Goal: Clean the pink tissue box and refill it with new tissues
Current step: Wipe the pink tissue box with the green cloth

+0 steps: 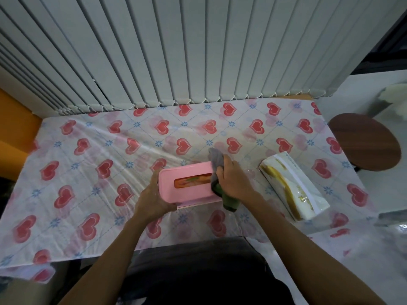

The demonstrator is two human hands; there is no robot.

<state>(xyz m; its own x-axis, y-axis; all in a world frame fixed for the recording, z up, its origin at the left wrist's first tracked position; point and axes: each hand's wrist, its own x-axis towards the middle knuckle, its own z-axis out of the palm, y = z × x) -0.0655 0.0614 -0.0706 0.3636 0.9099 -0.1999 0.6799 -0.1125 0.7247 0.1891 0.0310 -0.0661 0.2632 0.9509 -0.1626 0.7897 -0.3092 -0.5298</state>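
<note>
The pink tissue box [187,172] lies on the heart-patterned table, its slot facing up and showing something orange and green inside. My left hand [154,198] grips the box's left end, thumb at its near edge. My right hand [233,180] holds a grey and green cloth [217,164] bunched against the box's right end. A new pack of tissues [293,188], white with gold print in clear wrap, lies to the right of the box, apart from it.
The tablecloth [92,172] covers the whole table. Vertical blinds [176,51] hang along the far edge. A round brown stool [365,142] stands off the table's right side. An orange wall [15,119] is at the left.
</note>
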